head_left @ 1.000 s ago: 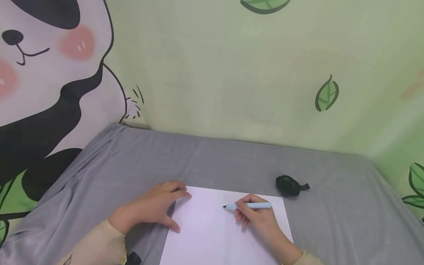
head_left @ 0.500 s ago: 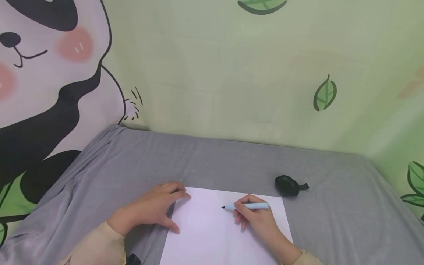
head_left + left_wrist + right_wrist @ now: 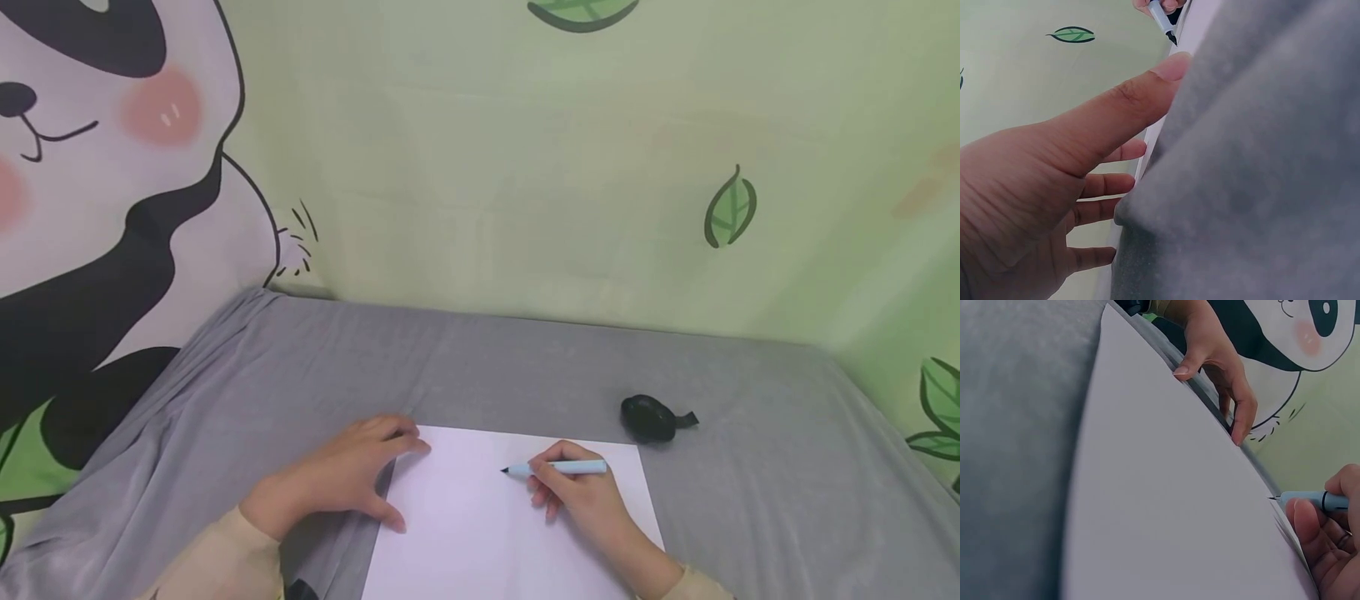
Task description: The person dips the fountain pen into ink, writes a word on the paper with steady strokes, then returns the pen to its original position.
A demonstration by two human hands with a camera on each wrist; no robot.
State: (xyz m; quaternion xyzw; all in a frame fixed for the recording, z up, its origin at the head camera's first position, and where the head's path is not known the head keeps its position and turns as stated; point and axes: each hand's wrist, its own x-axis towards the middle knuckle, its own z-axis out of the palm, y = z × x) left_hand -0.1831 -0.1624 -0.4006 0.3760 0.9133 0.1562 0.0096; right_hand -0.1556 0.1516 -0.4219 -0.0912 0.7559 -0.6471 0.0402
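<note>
A blank white sheet of paper (image 3: 457, 525) lies on the grey cloth in the head view. My right hand (image 3: 585, 492) pinches a light blue pen (image 3: 577, 467) between thumb and fingers, over the sheet's upper right part. The pen's dark tip points left, at or just above the paper; contact cannot be made out. At the sheet's left edge rests my left hand (image 3: 352, 467), thumb and fingertips spread apart on the paper. Its thumb (image 3: 1141, 94) touches the near part of that edge in the left wrist view. No marks show on the paper (image 3: 1166, 487) in the right wrist view.
A black rounded object (image 3: 648, 418) with a short tab lies just beyond the sheet's upper right corner. Grey cloth (image 3: 480, 358) covers the surface, with folds at the left. Behind it stands a pale green wall (image 3: 510, 183) with a panda and leaves printed on it.
The head view has shifted slightly, moving the wall picture a little left. Both hands, the pen and the paper keep nearly the same places relative to each other.
</note>
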